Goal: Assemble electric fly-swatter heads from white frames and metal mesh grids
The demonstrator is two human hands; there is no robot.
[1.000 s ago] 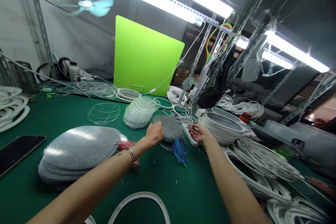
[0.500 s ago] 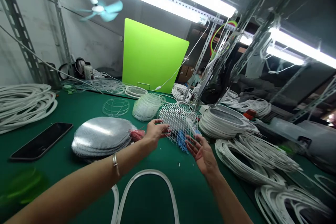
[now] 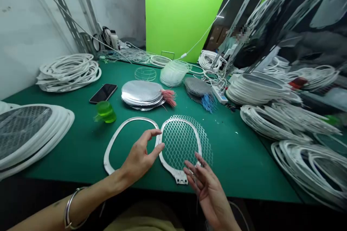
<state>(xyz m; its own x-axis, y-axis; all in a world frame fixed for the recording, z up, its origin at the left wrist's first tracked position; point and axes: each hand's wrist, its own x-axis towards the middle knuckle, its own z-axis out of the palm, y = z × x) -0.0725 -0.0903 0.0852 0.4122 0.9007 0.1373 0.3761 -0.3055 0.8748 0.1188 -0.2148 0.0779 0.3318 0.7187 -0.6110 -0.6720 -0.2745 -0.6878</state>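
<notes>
Mesh (image 3: 180,140) sits on a white frame (image 3: 168,168) just beyond the right hand's (image 3: 208,191) widely spread, empty fingers; the left hand's (image 3: 139,158) fingers, narrowly parted and empty, stand beside a bare frame (image 3: 106,155), both frames laid flat within easy reach.

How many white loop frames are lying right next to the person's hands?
2. An empty frame lies by the left hand, and a mesh-covered frame lies by the right hand. More frames sit in piles farther away.
</notes>
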